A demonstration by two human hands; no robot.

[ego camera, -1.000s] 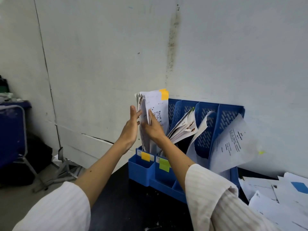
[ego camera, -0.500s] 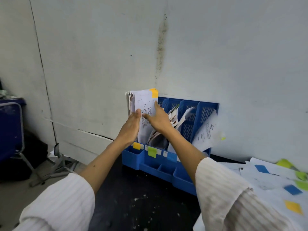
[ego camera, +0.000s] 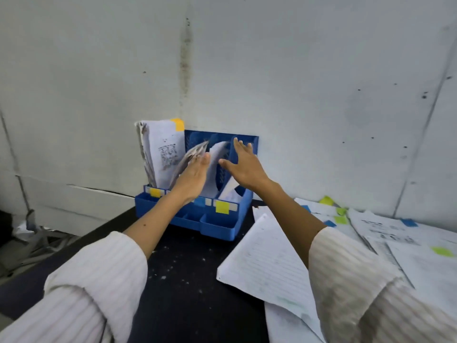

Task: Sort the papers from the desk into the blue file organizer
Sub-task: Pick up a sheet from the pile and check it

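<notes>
- Your left hand [ego camera: 191, 175] is flat and open, fingers straight, resting against the curled papers [ego camera: 190, 157] in the organizer's middle slots.
- Your right hand [ego camera: 243, 167] is spread open in front of the right slots, gripping nothing; whether it touches them, you cannot tell.
- The organizer [ego camera: 222, 225] stands on the desk [ego camera: 188, 280] against the wall.
- An upright stack [ego camera: 162, 152] fills its left slot.
- Loose sheets [ego camera: 267, 263] lie on the desk at right.

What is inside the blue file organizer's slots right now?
The blue file organizer holds upright papers in its leftmost slot and curled sheets in the middle. Both hands hide the rest; lower contents are unseen.
</notes>
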